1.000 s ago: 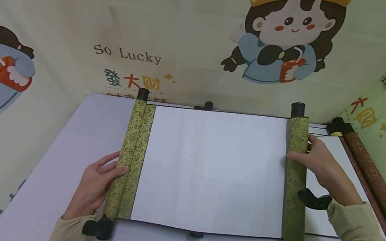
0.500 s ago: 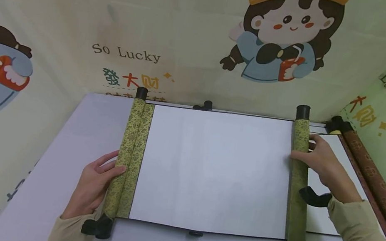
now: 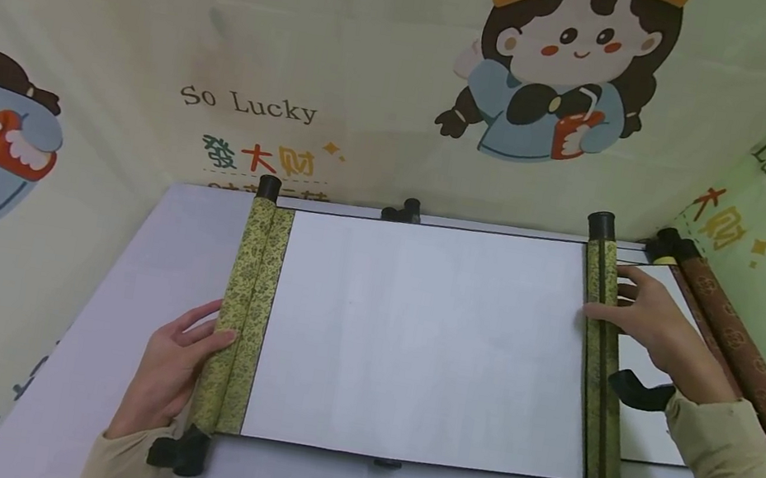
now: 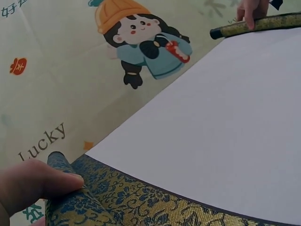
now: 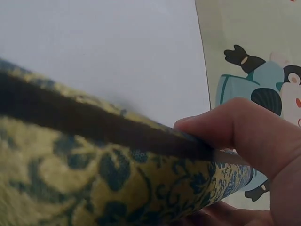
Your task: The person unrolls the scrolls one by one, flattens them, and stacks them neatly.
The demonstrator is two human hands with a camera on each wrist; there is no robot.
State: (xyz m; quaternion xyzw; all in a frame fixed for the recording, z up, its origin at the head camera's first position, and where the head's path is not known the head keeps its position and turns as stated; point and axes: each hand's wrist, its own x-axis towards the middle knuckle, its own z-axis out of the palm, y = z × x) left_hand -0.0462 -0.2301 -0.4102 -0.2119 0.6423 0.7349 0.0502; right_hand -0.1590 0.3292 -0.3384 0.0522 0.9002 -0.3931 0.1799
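Observation:
A hanging scroll with a blank white sheet (image 3: 426, 346) lies spread between two rolled ends in yellow-green floral brocade. My left hand (image 3: 170, 372) grips the left roll (image 3: 228, 315), thumb on top and fingers at its outer side. In the left wrist view the thumb (image 4: 56, 181) presses the dark-patterned brocade. The right hand (image 3: 655, 324) holds the right roll (image 3: 600, 407) around its upper half, thumb on the paper side. A dark band runs along that roll, large in the right wrist view (image 5: 141, 141). Black knobs cap both rolls.
Beneath and to the right lies another white sheet (image 3: 653, 432) with a reddish-brown roll (image 3: 748, 355) along the right side. Black knobs (image 3: 402, 210) show behind the scroll. Printed cartoon cloth (image 3: 381, 63) stands behind the white table (image 3: 113, 330).
The right hand and its roll have moved right, and the left hand with its roll slightly left. More white sheet shows between them. A dark band has come into view on the right roll.

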